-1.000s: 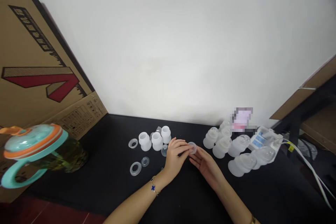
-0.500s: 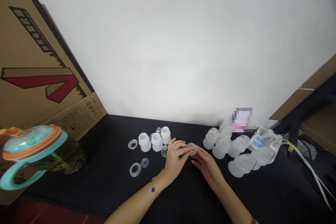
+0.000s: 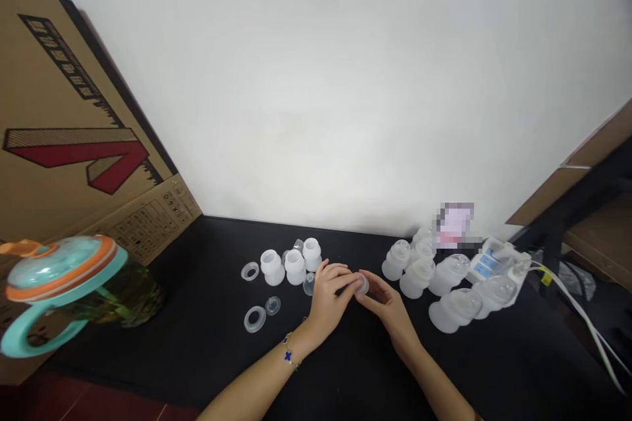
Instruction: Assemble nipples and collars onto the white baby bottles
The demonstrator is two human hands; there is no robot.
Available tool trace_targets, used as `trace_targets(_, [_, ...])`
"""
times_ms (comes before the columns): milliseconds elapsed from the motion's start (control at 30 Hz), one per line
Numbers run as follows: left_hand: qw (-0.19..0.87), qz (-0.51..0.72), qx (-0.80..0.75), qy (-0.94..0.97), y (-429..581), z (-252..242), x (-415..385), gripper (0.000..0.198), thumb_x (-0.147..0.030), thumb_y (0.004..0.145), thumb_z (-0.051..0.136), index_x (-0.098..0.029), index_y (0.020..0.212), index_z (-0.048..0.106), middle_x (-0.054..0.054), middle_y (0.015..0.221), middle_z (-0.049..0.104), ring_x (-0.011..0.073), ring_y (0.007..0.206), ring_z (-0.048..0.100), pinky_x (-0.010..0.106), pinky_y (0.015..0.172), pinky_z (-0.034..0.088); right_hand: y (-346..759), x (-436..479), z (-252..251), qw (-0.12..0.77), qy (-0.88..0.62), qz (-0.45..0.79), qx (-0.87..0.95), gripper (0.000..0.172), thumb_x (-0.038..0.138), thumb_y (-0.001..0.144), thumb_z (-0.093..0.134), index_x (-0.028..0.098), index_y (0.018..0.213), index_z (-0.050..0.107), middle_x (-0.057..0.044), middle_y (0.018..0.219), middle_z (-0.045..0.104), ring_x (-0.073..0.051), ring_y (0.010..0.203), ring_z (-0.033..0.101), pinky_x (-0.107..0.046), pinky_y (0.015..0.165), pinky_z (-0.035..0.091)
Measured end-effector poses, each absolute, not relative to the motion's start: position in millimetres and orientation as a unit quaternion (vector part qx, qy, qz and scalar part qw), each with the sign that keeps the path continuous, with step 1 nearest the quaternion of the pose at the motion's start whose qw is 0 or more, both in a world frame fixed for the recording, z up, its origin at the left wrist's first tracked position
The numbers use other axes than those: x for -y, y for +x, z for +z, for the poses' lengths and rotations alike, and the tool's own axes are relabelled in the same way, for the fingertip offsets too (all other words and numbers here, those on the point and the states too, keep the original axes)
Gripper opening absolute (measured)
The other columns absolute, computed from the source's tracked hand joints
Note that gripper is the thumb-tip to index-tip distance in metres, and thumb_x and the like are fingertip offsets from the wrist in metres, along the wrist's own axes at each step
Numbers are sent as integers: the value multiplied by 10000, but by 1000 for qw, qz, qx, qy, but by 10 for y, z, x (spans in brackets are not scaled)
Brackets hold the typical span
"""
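Pinching a small clear silicone cap (image 3: 362,285) between left hand (image 3: 328,296) and right hand (image 3: 388,308) (both nearly closed), someone seems to be checking it. Fitting it looks next.

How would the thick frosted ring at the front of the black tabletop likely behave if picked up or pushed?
The thick frosted ring looks like soft silicone, so it would probably flex slightly rather than feel rigid. Lying flat on the black tabletop, it would likely slide when pushed, not roll. It probably weighs little for its size.
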State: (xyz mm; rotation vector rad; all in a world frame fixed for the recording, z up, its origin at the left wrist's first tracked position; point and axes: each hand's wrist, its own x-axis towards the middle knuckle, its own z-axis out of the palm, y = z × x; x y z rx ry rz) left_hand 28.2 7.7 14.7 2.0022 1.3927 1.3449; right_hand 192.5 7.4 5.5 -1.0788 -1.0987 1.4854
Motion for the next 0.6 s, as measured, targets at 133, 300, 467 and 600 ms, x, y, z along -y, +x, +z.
trace_targets(133, [181, 477, -487, 709, 283, 180, -53, 192, -249, 934, 617, -331, 1011, 772, 16, 974, 728, 233, 1040, 630, 539, 1127, 296, 1926, -75, 28, 483, -467, 522, 526, 455, 362, 680, 861, 277, 1111, 741, -69, 1170, 724, -333, 1089, 635, -458, 878, 532])
trace_targets(300, [186, 482, -484, 706, 286, 219, -36, 199, -264, 944, 600, -327, 1016, 774, 25, 1050, 702, 230, 1056, 618, 519, 1130, 314, 1934, -41, 46, 491, -485, 443, 572, 389, 377, 718, 835, 305, 1090, 748, -56, 1151, 720, -324, 1077, 625, -466, 912, 507])
trace_targets(467, [221, 493, -472, 696, 282, 241, -44, 191, -289, 931, 623, -325, 1041, 776, 44, 1105, 691, 244, 1086, 603, 483, 1067, 409, 1928, -31, 51, 520, -482, 428, 560, 393, 370, 695, 853, 298, 1070, 760, -67, 1213, 693, -339, 1130, 601, -449, 887, 516])
trace_targets(600, [265, 514, -464, 671, 281, 220, -60, 169, -304, 907, 657, -315, 1014, 787, 50, 1105, 691, 246, 1086, 606, 433, 1001, 472, 1937, -57, -5, 519, -481, 408, 577, 387, 376, 718, 834, 289, 1085, 748, -70, 1217, 691, -327, 1118, 619, -433, 855, 545])
